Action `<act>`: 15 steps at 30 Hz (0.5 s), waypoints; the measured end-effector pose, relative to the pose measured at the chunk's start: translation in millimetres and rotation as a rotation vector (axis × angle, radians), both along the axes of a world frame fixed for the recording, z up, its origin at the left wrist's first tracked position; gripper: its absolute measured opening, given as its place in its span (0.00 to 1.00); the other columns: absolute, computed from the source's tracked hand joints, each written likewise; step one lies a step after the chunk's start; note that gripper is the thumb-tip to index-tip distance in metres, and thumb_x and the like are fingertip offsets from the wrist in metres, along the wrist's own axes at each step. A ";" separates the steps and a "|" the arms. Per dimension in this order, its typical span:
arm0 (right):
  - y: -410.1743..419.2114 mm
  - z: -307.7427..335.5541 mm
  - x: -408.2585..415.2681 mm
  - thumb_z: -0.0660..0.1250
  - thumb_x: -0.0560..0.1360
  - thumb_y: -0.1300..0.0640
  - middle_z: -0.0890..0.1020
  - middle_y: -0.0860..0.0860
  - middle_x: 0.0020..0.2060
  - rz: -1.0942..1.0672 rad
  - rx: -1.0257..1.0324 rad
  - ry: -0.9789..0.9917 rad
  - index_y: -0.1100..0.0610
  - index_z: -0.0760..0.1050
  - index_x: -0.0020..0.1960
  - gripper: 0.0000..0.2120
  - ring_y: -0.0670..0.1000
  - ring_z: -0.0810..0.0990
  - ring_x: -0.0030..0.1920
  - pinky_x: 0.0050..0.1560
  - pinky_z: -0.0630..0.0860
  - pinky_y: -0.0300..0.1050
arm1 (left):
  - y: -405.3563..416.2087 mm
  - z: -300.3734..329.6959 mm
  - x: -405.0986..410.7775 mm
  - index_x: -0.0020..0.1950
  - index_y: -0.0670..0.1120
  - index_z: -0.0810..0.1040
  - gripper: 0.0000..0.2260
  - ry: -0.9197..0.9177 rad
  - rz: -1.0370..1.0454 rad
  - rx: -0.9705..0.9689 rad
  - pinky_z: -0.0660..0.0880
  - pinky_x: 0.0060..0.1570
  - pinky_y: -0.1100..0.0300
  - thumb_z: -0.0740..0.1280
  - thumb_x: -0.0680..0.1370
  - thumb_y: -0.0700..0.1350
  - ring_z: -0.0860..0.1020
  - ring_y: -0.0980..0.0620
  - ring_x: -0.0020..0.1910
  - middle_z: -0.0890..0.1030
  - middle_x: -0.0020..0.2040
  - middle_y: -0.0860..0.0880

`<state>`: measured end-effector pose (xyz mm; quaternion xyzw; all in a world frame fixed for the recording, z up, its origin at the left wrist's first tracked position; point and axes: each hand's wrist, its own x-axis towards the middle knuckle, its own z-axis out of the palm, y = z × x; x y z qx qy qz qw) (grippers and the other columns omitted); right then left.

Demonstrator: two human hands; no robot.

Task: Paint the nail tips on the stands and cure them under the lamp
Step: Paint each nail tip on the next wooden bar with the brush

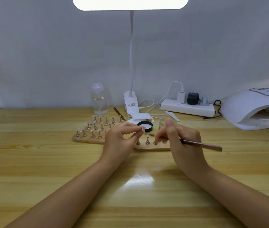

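Observation:
My left hand (122, 137) pinches a small stand with a pale nail tip (143, 129) between thumb and fingers, lifted just above a wooden base (151, 147). Three metal stands (147, 142) with tips remain on that base. My right hand (182, 140) grips a thin rose-gold brush (201, 143), its dark bristle end (151, 134) reaching toward the held tip. Left of my hands, other wooden bases (87, 139) carry several stands with nail tips. The white curing lamp (254, 109) sits at the far right.
An open black-rimmed jar lid (145, 125) and a clear glass (163, 125) stand just behind my hands. A clear bottle (99, 99), a desk lamp base (131, 104), a power strip (188, 107) with cables and a second brush (119, 113) line the back.

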<state>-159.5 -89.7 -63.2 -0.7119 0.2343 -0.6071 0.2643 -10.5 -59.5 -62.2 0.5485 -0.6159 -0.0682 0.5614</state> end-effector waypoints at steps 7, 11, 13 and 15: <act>0.3 -0.3 -1.1 0.59 0.76 0.50 0.80 0.45 0.25 0.011 -0.009 0.017 0.53 0.79 0.31 0.19 0.42 0.80 0.30 0.36 0.76 0.35 | -0.7 -1.1 0.5 0.46 0.51 0.82 0.10 0.000 -0.006 -0.015 0.70 0.54 0.63 0.73 0.69 0.38 0.78 0.62 0.43 0.83 0.39 0.55; -1.4 0.1 -1.5 0.60 0.78 0.49 0.81 0.45 0.29 -0.017 -0.012 0.057 0.54 0.80 0.34 0.19 0.42 0.80 0.33 0.39 0.76 0.35 | -1.1 -1.8 1.5 0.46 0.48 0.83 0.09 -0.011 0.000 -0.006 0.68 0.52 0.68 0.73 0.69 0.38 0.79 0.58 0.45 0.81 0.38 0.58; -0.2 -0.6 -0.9 0.61 0.77 0.49 0.80 0.48 0.25 0.029 0.085 0.015 0.53 0.79 0.30 0.20 0.42 0.80 0.28 0.35 0.76 0.36 | -1.1 -1.5 1.3 0.45 0.49 0.82 0.09 -0.004 0.002 -0.008 0.67 0.51 0.72 0.73 0.69 0.38 0.79 0.59 0.45 0.80 0.37 0.60; 0.0 0.1 -0.6 0.61 0.77 0.50 0.80 0.46 0.25 0.029 0.059 -0.014 0.53 0.79 0.31 0.18 0.41 0.80 0.29 0.35 0.75 0.33 | -1.6 -2.0 1.4 0.45 0.48 0.83 0.08 -0.004 0.006 -0.015 0.68 0.51 0.72 0.73 0.69 0.37 0.79 0.60 0.45 0.80 0.37 0.60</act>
